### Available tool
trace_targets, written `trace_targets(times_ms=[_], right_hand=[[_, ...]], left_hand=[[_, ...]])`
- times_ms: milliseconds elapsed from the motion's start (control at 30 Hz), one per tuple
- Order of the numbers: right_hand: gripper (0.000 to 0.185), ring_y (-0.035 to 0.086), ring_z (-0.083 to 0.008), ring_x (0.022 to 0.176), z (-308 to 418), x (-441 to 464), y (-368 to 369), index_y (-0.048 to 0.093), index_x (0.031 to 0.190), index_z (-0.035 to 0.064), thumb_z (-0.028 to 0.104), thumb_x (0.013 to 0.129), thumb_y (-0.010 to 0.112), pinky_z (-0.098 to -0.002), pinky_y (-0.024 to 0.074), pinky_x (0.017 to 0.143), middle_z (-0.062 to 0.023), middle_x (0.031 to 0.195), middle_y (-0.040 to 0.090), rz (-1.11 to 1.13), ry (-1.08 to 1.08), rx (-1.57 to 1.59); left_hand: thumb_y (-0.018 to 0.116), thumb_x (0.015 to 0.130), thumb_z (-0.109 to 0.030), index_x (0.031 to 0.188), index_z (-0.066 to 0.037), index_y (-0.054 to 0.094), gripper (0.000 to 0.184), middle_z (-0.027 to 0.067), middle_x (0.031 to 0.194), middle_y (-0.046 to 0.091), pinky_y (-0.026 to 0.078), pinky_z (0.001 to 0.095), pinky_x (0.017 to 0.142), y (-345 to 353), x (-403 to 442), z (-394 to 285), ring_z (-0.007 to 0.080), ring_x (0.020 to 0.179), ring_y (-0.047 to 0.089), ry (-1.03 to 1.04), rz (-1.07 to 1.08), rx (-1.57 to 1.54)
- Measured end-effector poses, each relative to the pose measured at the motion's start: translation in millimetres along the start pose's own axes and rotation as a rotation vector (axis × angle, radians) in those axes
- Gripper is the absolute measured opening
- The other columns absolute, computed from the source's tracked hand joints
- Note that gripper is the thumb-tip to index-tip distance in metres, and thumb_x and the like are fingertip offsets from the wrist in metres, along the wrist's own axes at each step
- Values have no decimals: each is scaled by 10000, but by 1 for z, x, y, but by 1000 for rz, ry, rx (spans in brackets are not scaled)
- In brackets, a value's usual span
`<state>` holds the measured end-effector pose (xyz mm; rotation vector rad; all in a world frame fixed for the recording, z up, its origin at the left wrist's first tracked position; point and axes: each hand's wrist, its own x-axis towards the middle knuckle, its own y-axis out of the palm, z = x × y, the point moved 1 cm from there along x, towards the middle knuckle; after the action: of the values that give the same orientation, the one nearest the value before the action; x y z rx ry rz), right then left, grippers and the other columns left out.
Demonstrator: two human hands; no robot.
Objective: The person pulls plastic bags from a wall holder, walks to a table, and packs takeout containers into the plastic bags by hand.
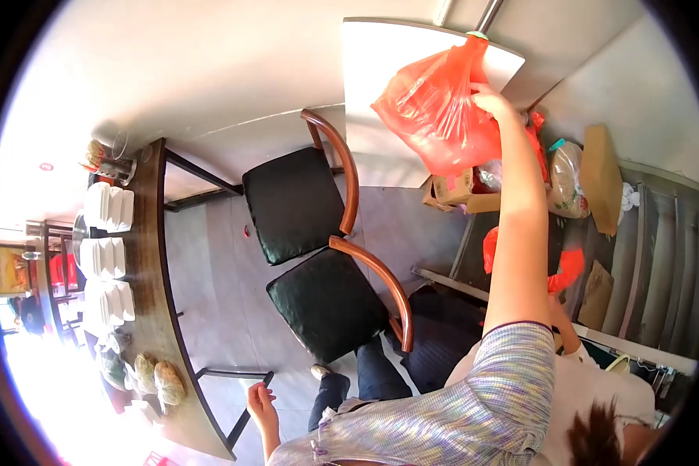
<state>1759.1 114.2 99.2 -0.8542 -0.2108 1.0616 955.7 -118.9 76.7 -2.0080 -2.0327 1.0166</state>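
Red bag [435, 116] touches outstretched right hand [488, 102].

Right hand [489, 101] against red bag [435, 116], left hand [262, 405] near table [151, 272], two black chairs [295, 202]

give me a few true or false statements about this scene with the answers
1. The right hand is at the red plastic bag. True.
2. Two black-seated chairs stand beside a table. True.
3. The left hand is on the bag too. False: it is low down, well apart from the bag.
4. The white stacks lie on the floor. False: they stand on the table.
5. The chairs have brown armrests. True.
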Motion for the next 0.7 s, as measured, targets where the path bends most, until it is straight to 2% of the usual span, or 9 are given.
trace_targets(times_ms=[67,200,233,367,467,500,567,667,700], right_hand=[[324,599,-192,895,18,3,3,594,1064,87,216,767,587,-316,461,759,-121,952,629,-45,-52,-409],[175,565,-145,700,24,-19,-9,619,865,31,173,778,566,-280,438,661,-84,737,609,-272,-184,-214],[152,523,-112,671,12,-16,-14,605,836,26,168,797,570,-252,413,619,-40,722,593,-339,-155,113],[187,534,-152,700,-31,-37,-28,593,821,-15,168,804,561,-303,450,664,-60,763,589,-1115,-148,814],[198,530,-221,695,-35,-66,-43,568,812,-25,170,805,533,-331,455,687,-85,777,578,-1592,147,651],[197,534,-238,708,-87,-45,-57,555,779,-20,167,819,506,-336,451,709,-102,782,585,-1658,-197,449],[197,537,-247,788,-30,-84,-51,567,802,3,188,831,504,-350,431,759,-129,866,591,-1513,-387,614],[274,556,-278,860,89,-176,-30,587,945,-26,216,854,498,-380,444,778,-182,959,589,-1402,-462,-624],[271,562,-278,848,128,-199,-6,577,943,-40,212,860,520,-380,455,758,-190,948,593,-1381,-499,-192]], left_hand=[[460,889,-89,902,8,561,141,62,761,560,482,217,529,5,1,-3,95,627,543,18,9,2],[459,886,-83,905,13,564,144,69,759,579,486,222,534,7,-1,-10,97,628,553,31,25,22],[459,886,-83,906,13,565,145,69,760,581,487,222,535,7,-2,-11,96,630,554,34,27,23],[459,889,-92,899,10,564,147,60,726,579,482,225,541,8,-2,-9,95,637,555,43,21,-25],[461,888,-92,890,13,559,144,70,706,571,475,232,540,6,-4,-20,101,627,554,90,-10,15],[467,885,-95,892,11,558,140,73,689,571,470,239,545,4,-5,-18,106,609,552,127,-35,50],[478,883,-108,899,0,559,136,57,667,578,454,238,548,0,-9,-3,98,595,548,103,-40,29],[511,861,-129,918,-24,571,134,91,733,600,465,272,596,-12,-14,-49,151,653,582,21,-71,-22],[526,847,-150,925,-40,573,143,117,790,606,469,304,639,-18,-11,-55,215,704,593,111,-109,-34]])
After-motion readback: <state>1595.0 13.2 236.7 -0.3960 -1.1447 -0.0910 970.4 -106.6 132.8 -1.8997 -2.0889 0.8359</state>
